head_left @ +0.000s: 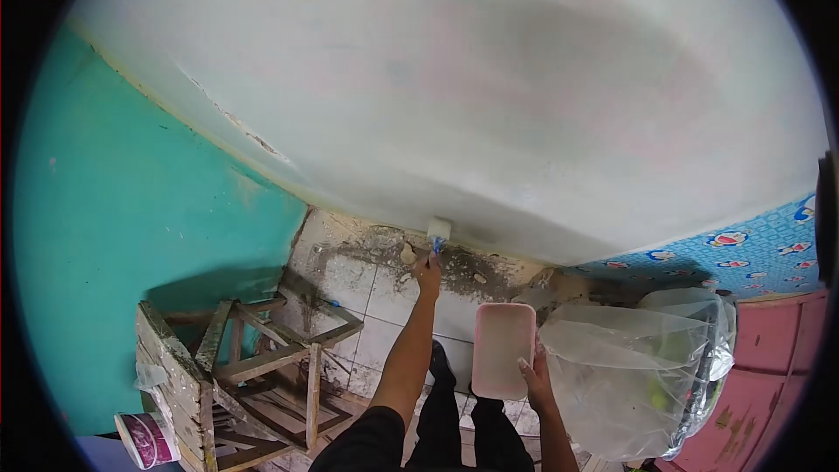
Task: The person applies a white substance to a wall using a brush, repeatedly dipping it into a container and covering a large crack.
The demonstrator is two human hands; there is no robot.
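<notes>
My left hand (428, 277) is stretched forward and shut on a small paintbrush (437, 232) with a blue handle. Its white head touches the lower edge of the white painted wall (454, 79), just above a bare, rough strip. My right hand (535, 376) holds a pink rectangular tray (502, 345) by its lower right corner, tilted up in front of me. My dark-trousered legs (454, 419) show between the two arms, above a white tiled floor (367, 297).
A paint-spattered wooden frame stand (253, 367) is at lower left, with a small paint tub (144, 439) beside it. A teal wall (131, 210) is on the left. Clear plastic sheeting (638, 367) covers things at right, near a pink cabinet (769, 358) and blue cartoon-patterned wall (743, 253).
</notes>
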